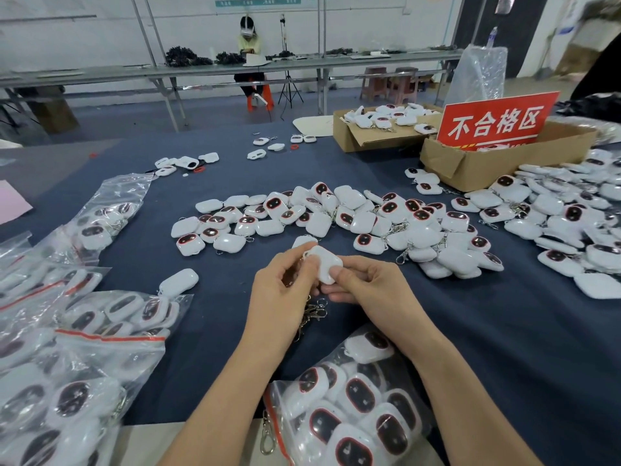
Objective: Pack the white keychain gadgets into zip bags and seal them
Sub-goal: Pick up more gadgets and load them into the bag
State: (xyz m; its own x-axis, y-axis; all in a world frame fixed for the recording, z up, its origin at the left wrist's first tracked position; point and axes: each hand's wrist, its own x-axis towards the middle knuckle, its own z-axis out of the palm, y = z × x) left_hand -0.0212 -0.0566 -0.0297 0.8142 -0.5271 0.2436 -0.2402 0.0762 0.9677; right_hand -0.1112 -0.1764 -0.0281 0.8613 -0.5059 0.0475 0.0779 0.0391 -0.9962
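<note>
Left hand [282, 292] and right hand [371, 290] grasp one gadget [325, 264].
Lower-centre zip bag [275, 422] and upper-right cardboard box [373, 138] hold gadgets.

Navy-blue cloth table cover [504, 331] bearing white rounded plastic keychain gadgets [363, 222], each with a black oval face ringed red. At 8 o'clock, clear plastic zip bags [111, 334] with red seal stripes. At 2 o'clock, brown cardboard boxes [470, 166] and red rectangular sign [497, 121] with white characters.

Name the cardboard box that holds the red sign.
The nearer cardboard box, on the right, has the red sign standing in it; the farther box to its left holds white gadgets and no sign.
</note>
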